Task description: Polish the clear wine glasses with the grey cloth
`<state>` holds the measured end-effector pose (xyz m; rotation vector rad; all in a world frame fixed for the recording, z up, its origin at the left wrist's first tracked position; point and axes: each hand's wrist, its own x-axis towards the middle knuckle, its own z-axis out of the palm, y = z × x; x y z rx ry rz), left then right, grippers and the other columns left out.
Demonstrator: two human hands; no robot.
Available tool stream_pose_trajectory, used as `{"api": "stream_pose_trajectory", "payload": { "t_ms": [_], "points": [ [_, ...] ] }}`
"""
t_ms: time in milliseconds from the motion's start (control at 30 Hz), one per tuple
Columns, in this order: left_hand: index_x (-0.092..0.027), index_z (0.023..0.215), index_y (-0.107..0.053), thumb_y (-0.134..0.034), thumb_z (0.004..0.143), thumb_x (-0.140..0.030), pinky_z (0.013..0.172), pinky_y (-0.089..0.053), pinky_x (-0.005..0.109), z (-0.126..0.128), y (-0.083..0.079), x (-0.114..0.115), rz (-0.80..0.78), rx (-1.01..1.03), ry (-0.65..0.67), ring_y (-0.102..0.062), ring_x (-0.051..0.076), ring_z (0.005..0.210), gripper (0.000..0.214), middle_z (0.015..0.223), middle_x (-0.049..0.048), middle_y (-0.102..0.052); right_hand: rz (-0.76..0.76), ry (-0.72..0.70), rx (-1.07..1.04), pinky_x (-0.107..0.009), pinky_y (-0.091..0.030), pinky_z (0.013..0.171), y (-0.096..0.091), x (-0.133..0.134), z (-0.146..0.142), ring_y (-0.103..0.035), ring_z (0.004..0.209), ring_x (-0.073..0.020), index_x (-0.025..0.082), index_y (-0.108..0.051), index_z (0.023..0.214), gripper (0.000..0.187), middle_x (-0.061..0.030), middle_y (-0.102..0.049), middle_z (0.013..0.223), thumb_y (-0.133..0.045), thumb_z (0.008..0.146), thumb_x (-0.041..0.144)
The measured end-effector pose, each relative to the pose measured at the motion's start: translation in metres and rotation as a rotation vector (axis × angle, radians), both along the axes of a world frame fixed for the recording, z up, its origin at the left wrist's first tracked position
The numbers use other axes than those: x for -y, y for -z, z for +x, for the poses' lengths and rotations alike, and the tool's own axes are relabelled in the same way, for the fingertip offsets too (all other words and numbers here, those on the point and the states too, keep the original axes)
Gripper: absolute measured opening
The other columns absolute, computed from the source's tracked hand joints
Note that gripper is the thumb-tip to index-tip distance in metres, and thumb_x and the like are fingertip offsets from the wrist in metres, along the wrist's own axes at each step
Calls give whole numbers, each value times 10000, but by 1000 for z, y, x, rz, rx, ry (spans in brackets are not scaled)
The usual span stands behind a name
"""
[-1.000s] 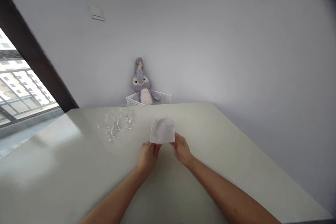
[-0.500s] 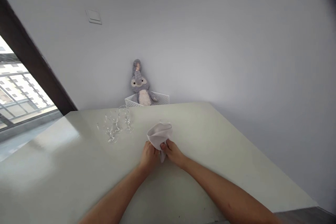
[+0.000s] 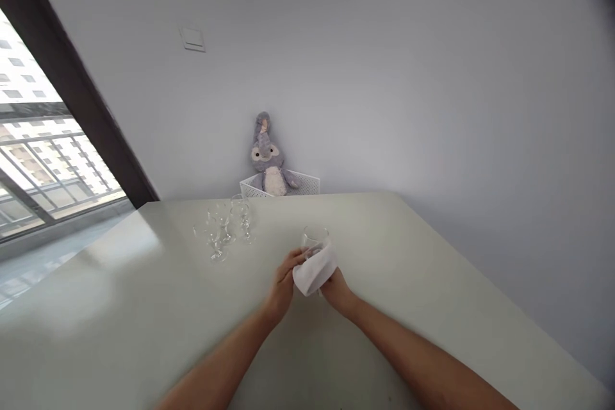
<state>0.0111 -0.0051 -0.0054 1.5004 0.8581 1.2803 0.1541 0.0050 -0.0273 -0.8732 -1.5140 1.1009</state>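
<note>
A clear stemmed glass [image 3: 316,235] shows its rim and upper bowl just behind a white cloth [image 3: 313,274]; its lower part is hidden. My left hand [image 3: 285,282] is closed at the left side of the glass, its fingers reaching across to the bowl and the cloth's edge. The cloth hangs bunched over the fingers of my right hand [image 3: 337,289], which grips it from the right. Most of those right fingers are hidden behind the fabric.
Several clear stemmed glasses [image 3: 218,250] stand on the pale table [image 3: 408,307], left of my hands. Beyond the far edge, a grey plush toy [image 3: 275,179] sits in a white perforated basket [image 3: 310,184] against the wall. A dark-framed window [image 3: 81,70] is at the left.
The cloth has tilted and swung lower, exposing the glass's rim behind it. My left hand has shifted up along the side, and my right hand has turned behind the cloth. The view has swung slightly left.
</note>
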Motion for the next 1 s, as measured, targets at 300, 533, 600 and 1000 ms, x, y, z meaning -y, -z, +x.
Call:
{"api": "stream_pose_trajectory", "payload": {
  "t_ms": [300, 533, 600, 1000],
  "points": [
    [-225, 1211, -414, -752, 591, -321, 941, -365, 424, -8, -2, -3, -112, 137, 107, -517, 278, 1088, 713, 1151, 134, -574, 514, 151, 800, -368, -378, 763, -8, -7, 18, -501, 826, -222, 161, -603, 900, 163, -82, -600, 845, -529, 761, 205],
    [-224, 1130, -406, -644, 717, -357, 918, -405, 411, -18, -21, -12, -126, 574, -161, -556, 235, 1047, 495, 1099, 102, -592, 383, 196, 597, -385, -361, 839, -18, -16, 34, -481, 958, -226, 198, -527, 1164, 445, -79, -601, 1040, -450, 740, 87],
    [-231, 1127, -398, -635, 726, -360, 946, -384, 420, -15, -22, -10, -120, 609, -136, -539, 237, 1075, 483, 1126, 107, -573, 203, 98, 370, -368, -388, 842, -17, -12, 25, -505, 959, -216, 217, -497, 1198, 456, -62, -598, 1066, -483, 746, 155],
    [-273, 1135, -359, -641, 731, -278, 985, -334, 452, -20, -32, -3, 183, 477, -266, -461, 237, 1165, 493, 1184, 91, -528, 331, -173, 602, -423, -327, 942, -8, 11, 2, -446, 1130, -243, 188, -505, 1179, 537, -88, -546, 1196, -459, 653, 86]
  ]
}}
